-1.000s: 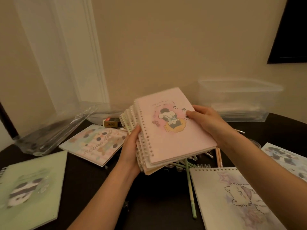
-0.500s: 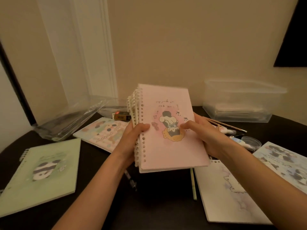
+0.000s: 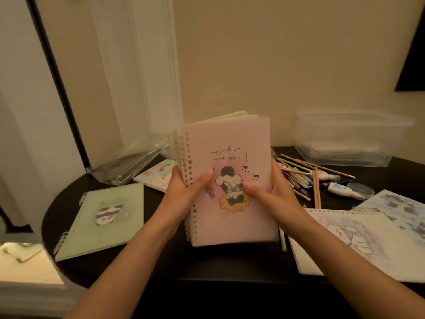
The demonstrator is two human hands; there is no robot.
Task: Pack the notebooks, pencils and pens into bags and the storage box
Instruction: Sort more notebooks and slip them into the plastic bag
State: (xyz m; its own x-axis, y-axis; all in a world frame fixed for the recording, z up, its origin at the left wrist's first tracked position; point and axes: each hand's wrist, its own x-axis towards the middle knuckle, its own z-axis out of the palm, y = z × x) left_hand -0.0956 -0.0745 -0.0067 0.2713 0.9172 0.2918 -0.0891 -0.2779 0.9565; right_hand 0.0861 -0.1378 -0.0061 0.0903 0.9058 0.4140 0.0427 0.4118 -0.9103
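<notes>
A stack of small ring-bound notebooks (image 3: 230, 143) with a pink cartoon cover on top stands nearly upright above the dark table (image 3: 174, 263). My left hand (image 3: 186, 192) grips its ring-bound left edge, thumb on the cover. My right hand (image 3: 273, 192) holds the right edge, thumb pressed near the drawing. A heap of pencils and pens (image 3: 305, 178) lies just right of the stack. A clear plastic bag (image 3: 128, 162) lies at the back left. The clear storage box (image 3: 345, 139) stands at the back right.
A green panda notebook (image 3: 101, 217) lies flat at the left. A pastel notebook (image 3: 156, 176) is partly hidden behind my left hand. Two bluish notebooks (image 3: 358, 240) lie at the right. A glue bottle (image 3: 342, 188) and a small clear dish (image 3: 361, 189) sit beside the pencils.
The notebook stack has been lifted from a tilted, fanned hold to nearly upright and squared. Both hands shifted to its side edges. The view moved back and to the left.
</notes>
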